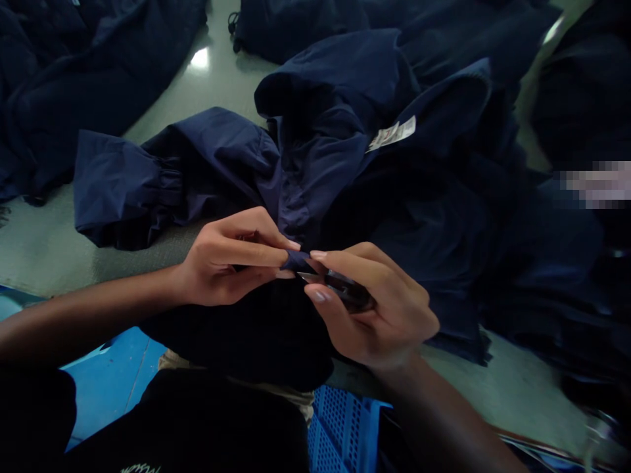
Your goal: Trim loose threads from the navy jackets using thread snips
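Observation:
A navy jacket (221, 148) lies spread before me, with a cuffed sleeve to the left and a white label (393, 134) near the neck. My left hand (236, 256) pinches a small fold of its fabric between fingertips and thumb. Closed around a pair of dark-handled thread snips (345, 288), my right hand (382, 299) is just right of that fold. The pointed metal blades sit apart, right at the fabric's edge. Whether they touch a thread is too small to tell.
More dark navy garments (89, 79) lie at the left, along the back and on the right of the pale green table (211, 79). A blue perforated plastic crate (340, 427) stands below the front edge. Part of another person's hand (604, 180), pixelated, shows at the far right.

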{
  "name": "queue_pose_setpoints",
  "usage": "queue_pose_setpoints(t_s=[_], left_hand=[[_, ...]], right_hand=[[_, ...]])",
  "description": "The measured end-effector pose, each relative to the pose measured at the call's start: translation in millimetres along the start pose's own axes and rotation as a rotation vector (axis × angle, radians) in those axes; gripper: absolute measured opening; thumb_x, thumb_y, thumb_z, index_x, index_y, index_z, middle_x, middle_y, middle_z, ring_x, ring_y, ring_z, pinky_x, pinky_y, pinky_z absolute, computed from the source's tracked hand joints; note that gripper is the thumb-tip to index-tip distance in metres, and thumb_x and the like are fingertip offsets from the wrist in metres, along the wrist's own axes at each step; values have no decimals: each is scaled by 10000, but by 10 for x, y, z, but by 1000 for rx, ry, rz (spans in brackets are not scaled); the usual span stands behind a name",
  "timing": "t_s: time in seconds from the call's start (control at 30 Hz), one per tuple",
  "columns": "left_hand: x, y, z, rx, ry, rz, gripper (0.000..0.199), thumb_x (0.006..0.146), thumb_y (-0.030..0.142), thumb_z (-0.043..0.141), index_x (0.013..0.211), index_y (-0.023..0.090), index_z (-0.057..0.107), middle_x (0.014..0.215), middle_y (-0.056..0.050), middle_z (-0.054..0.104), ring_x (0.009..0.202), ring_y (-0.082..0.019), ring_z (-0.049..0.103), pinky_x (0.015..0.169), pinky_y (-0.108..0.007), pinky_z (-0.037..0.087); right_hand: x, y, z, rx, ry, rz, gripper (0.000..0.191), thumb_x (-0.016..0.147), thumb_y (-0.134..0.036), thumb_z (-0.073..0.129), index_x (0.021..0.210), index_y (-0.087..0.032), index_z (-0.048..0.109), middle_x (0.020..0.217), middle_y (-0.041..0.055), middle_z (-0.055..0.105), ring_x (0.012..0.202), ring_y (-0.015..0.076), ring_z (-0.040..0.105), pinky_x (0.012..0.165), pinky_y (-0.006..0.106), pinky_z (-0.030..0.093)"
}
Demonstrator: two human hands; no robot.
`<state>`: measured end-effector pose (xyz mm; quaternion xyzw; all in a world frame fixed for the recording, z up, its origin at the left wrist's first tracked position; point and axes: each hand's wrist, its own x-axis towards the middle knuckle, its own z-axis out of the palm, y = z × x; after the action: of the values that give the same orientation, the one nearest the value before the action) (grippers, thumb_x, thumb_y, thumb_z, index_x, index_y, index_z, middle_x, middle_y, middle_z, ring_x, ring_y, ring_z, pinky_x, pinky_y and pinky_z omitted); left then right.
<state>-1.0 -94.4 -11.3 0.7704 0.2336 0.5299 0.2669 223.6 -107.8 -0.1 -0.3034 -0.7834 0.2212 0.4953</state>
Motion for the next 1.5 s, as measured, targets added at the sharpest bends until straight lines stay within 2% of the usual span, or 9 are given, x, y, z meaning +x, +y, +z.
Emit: queue_pose_setpoints(t_s=[0.2, 0.4, 0.53, 0.63, 0.8, 0.97, 1.17, 1.33, 1.5], left_hand=[[1, 20, 22, -7, -5, 10, 76, 912, 149, 754, 982, 167, 777, 1037, -103, 778, 848, -134, 730, 680, -240, 587], [-18, 5, 34, -8, 10, 20, 134, 914, 152, 754, 1040, 185, 785, 1054, -98, 778, 878, -147, 737, 698, -257, 602], [-21, 3, 30, 2, 9, 30, 170, 908, 142, 758, 1070, 179, 789, 1066, -104, 782, 869, -141, 732, 697, -251, 601], [-24, 14, 31, 12, 2, 11, 190, 913, 152, 751, 1090, 211, 790, 1078, -86, 785, 866, -140, 727, 696, -257, 602], [-23, 27, 43, -6, 24, 9, 169, 912, 138, 748, 1063, 200, 791, 1048, -82, 778, 880, -138, 732, 696, -245, 596], [-13, 25, 34, -7, 17, 17, 145, 897, 122, 767, 1037, 147, 790, 1045, -107, 778, 886, -134, 732, 725, -240, 601], [-12, 19, 23, -14, -7, 15, 153, 902, 132, 761, 1048, 169, 788, 1052, -102, 777, 878, -140, 731, 699, -243, 596], [-23, 10, 24, -23, -34, -10, 146, 913, 169, 762, 1055, 197, 788, 1025, -92, 775, 881, -155, 733, 686, -261, 594], [-25, 12, 28, -40, -46, -15, 143, 915, 161, 759, 1053, 189, 782, 1043, -102, 779, 899, -162, 738, 701, -272, 597]], right_hand=[[-12, 17, 15, -11, 15, -10, 455, 842, -161, 848, 1273, -257, 741, 982, 75, 792, 726, 200, 698, 537, 352, 598], [-17, 3, 23, -60, 31, -9, 481, 833, -165, 858, 1281, -289, 735, 967, 58, 793, 713, 204, 698, 517, 359, 591], [-24, 2, 35, -61, 36, -15, 459, 840, -159, 847, 1274, -263, 739, 963, 67, 795, 720, 203, 699, 530, 357, 595], [-25, -2, 39, -66, 37, 12, 438, 849, -166, 836, 1262, -278, 742, 947, 62, 792, 722, 212, 701, 538, 366, 595], [-21, -7, 30, -66, 42, 49, 407, 861, -188, 827, 1243, -302, 744, 956, 59, 794, 718, 221, 690, 543, 381, 591], [-22, 0, 29, -39, 45, 4, 442, 847, -159, 836, 1263, -277, 745, 960, 71, 793, 703, 213, 688, 518, 372, 573], [-23, -23, 16, -46, 32, -14, 486, 834, -139, 845, 1293, -258, 738, 960, 79, 792, 717, 217, 703, 509, 377, 576], [-23, -36, -6, -55, 10, 8, 491, 850, -144, 836, 1297, -317, 730, 983, 58, 794, 729, 218, 722, 509, 376, 595], [-30, -20, -4, -43, 31, -22, 450, 837, -138, 849, 1255, -274, 754, 956, 69, 793, 705, 209, 708, 513, 370, 598]])
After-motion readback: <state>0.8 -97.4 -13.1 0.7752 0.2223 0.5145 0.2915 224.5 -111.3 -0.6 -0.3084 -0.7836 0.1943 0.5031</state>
